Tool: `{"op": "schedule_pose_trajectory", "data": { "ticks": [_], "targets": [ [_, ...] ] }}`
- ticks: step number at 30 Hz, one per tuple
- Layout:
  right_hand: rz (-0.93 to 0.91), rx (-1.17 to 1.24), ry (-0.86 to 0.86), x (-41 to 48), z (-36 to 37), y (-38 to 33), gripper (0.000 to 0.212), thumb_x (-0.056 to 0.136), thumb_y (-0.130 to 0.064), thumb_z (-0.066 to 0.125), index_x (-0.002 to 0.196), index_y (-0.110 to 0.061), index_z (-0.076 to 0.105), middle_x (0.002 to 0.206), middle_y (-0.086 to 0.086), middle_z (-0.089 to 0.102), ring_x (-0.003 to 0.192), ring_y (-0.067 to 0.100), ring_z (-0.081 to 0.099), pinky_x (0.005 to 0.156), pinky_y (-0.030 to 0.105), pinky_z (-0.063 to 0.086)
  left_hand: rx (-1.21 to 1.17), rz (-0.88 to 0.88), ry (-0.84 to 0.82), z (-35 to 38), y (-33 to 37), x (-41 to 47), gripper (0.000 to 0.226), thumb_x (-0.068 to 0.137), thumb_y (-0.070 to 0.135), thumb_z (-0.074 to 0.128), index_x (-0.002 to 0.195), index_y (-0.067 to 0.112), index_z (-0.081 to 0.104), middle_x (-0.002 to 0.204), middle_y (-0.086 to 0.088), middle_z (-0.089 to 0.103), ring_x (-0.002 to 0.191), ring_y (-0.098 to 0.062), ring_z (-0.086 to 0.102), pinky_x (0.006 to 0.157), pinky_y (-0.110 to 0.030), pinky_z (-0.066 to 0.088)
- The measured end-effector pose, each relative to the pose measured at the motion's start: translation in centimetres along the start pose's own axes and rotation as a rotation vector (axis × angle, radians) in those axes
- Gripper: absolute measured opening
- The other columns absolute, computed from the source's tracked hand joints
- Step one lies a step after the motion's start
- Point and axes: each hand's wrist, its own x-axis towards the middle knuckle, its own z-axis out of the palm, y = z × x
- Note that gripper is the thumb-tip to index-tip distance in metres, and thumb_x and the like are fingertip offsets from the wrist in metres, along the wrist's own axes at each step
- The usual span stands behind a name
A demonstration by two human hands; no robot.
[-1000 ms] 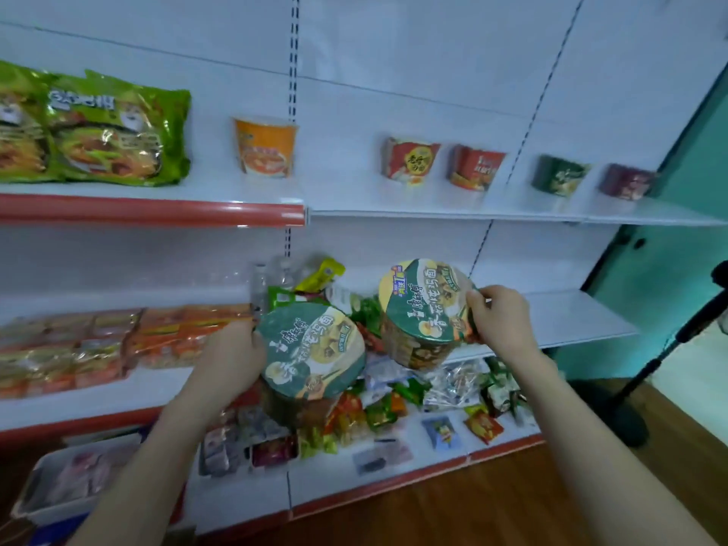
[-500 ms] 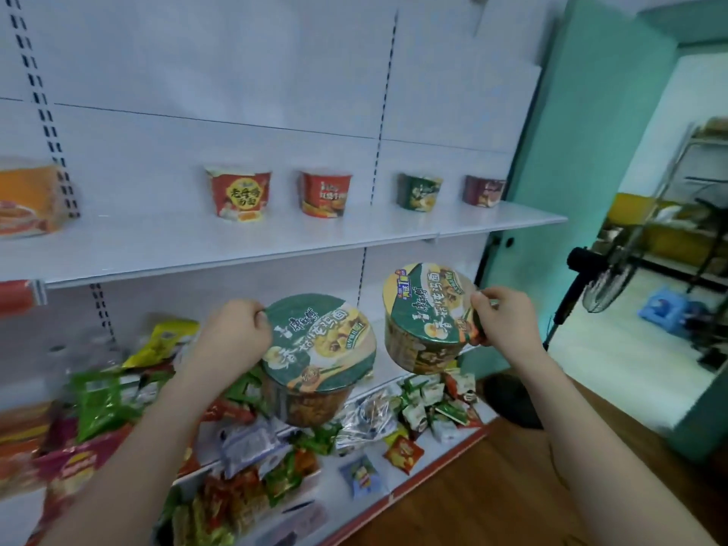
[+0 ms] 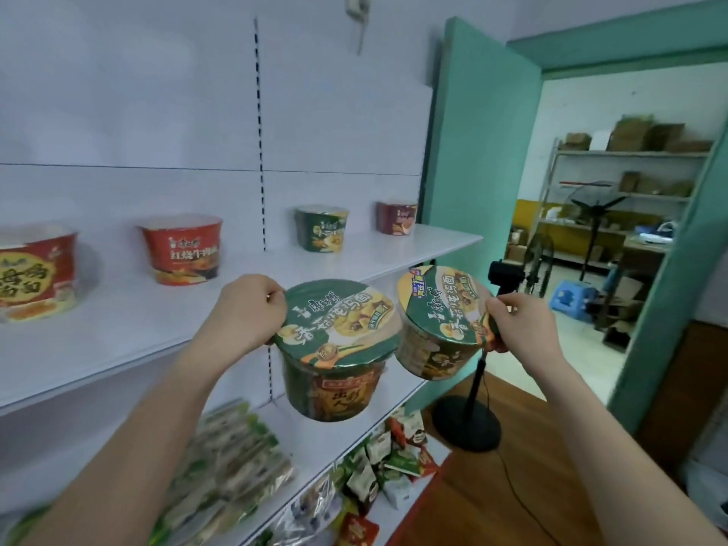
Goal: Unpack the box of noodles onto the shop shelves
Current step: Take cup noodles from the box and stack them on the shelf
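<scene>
My left hand [image 3: 244, 311] grips the left rim of a green noodle bowl [image 3: 335, 348], held upright in front of the white upper shelf [image 3: 165, 321]. Gripping the right rim of a second green noodle bowl [image 3: 441, 321], tilted toward me, is my right hand [image 3: 520, 325]. Both bowls hang in the air just below and in front of the shelf's edge. On that shelf stand two red bowls [image 3: 183, 248], a matching green bowl [image 3: 321, 228] and a dark red bowl [image 3: 396, 217].
Lower shelves hold green snack packets [image 3: 228, 463] and mixed small packets [image 3: 378, 466]. A black stand with a round base [image 3: 467, 425] sits on the wooden floor by the shelf end. A teal doorway [image 3: 665, 269] at right opens onto a storeroom with a fan and racks.
The view has swung right and up along the shelves toward the doorway. Both hands have kept their bowls, which now sit closer to the right end of the upper shelf.
</scene>
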Motion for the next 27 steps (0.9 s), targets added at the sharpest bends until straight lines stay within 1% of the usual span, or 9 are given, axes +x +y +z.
{"op": "schedule_pose_trajectory", "data": {
  "ticks": [3, 5, 9, 11, 13, 16, 19, 25, 27],
  "targets": [
    [0.015, 0.034, 0.02, 3.6, -0.1, 1.3, 0.021, 0.094, -0.013, 0.047, 0.092, 0.0, 0.064, 0.056, 0.009, 0.058, 0.026, 0.007, 0.051, 0.029, 0.015, 0.037, -0.012, 0.027, 0.002, 2.3, 2.0, 4.4, 0.03, 0.09, 0.006, 0.04, 0.082, -0.006, 0.067, 0.069, -0.009, 0.065, 0.055, -0.018, 0.059, 0.038, -0.013, 0.036],
    [0.009, 0.053, 0.025, 6.9, -0.2, 2.0, 0.021, 0.094, -0.012, 0.047, 0.087, -0.001, 0.063, 0.054, 0.009, 0.057, 0.027, 0.008, 0.051, 0.029, 0.015, 0.036, -0.006, 0.036, 0.022, 3.8, 3.7, 7.4, 0.03, 0.089, 0.006, 0.041, 0.083, -0.008, 0.066, 0.078, -0.019, 0.068, 0.06, -0.022, 0.059, 0.044, -0.018, 0.037],
    [-0.019, 0.103, 0.004, 14.1, -0.3, 3.5, 0.02, 0.093, -0.012, 0.048, 0.081, -0.002, 0.06, 0.053, 0.009, 0.056, 0.026, 0.008, 0.052, 0.029, 0.015, 0.038, -0.058, 0.0, 0.088, 6.3, 6.5, 12.6, 0.029, 0.087, 0.002, 0.04, 0.082, -0.012, 0.065, 0.066, -0.023, 0.06, 0.041, -0.015, 0.048, 0.041, -0.021, 0.037],
    [-0.04, 0.132, -0.03, 17.6, -0.2, 4.1, 0.019, 0.093, -0.011, 0.048, 0.083, -0.001, 0.06, 0.054, 0.008, 0.057, 0.026, 0.008, 0.051, 0.029, 0.015, 0.04, -0.085, -0.033, 0.124, 7.5, 7.4, 14.7, 0.029, 0.084, 0.0, 0.039, 0.079, -0.015, 0.062, 0.059, -0.019, 0.052, 0.03, -0.008, 0.04, 0.035, -0.017, 0.033],
    [-0.065, 0.15, -0.065, 21.0, 0.1, 4.5, 0.019, 0.093, -0.01, 0.048, 0.084, 0.0, 0.061, 0.052, 0.008, 0.057, 0.025, 0.007, 0.05, 0.029, 0.015, 0.04, -0.091, -0.075, 0.15, 8.4, 8.1, 16.5, 0.028, 0.083, 0.0, 0.039, 0.079, -0.017, 0.06, 0.054, -0.015, 0.048, 0.025, -0.007, 0.034, 0.032, -0.015, 0.029],
    [-0.1, 0.2, -0.113, 25.9, 1.3, 4.9, 0.017, 0.092, -0.008, 0.048, 0.085, 0.0, 0.062, 0.042, 0.005, 0.055, 0.024, 0.007, 0.049, 0.028, 0.016, 0.04, -0.094, -0.138, 0.198, 9.5, 8.7, 19.0, 0.027, 0.082, 0.0, 0.039, 0.08, -0.017, 0.06, 0.054, -0.016, 0.049, 0.034, -0.014, 0.036, 0.04, -0.019, 0.029],
    [-0.125, 0.232, -0.181, 30.0, 3.6, 5.2, 0.018, 0.092, -0.007, 0.048, 0.085, 0.002, 0.062, 0.044, 0.006, 0.055, 0.025, 0.008, 0.05, 0.028, 0.018, 0.041, -0.103, -0.188, 0.246, 10.2, 8.8, 21.5, 0.027, 0.082, 0.0, 0.04, 0.081, -0.017, 0.061, 0.057, -0.017, 0.05, 0.042, -0.021, 0.036, 0.048, -0.024, 0.03],
    [-0.166, 0.259, -0.29, 37.5, 9.7, 5.1, 0.018, 0.094, -0.011, 0.049, 0.087, 0.0, 0.061, 0.054, 0.011, 0.058, 0.026, 0.007, 0.051, 0.03, 0.018, 0.042, -0.073, -0.258, 0.332, 10.1, 8.3, 28.0, 0.027, 0.084, -0.001, 0.04, 0.086, -0.016, 0.063, 0.054, -0.012, 0.048, 0.042, -0.02, 0.037, 0.043, -0.021, 0.032],
    [-0.162, 0.262, -0.316, 39.9, 12.0, 5.0, 0.021, 0.094, -0.012, 0.049, 0.083, 0.0, 0.062, 0.054, 0.011, 0.058, 0.026, 0.008, 0.051, 0.031, 0.018, 0.044, -0.077, -0.265, 0.379, 9.7, 8.1, 31.0, 0.027, 0.083, -0.002, 0.041, 0.086, -0.018, 0.062, 0.055, -0.013, 0.048, 0.043, -0.021, 0.038, 0.046, -0.022, 0.034]
  ]
}}
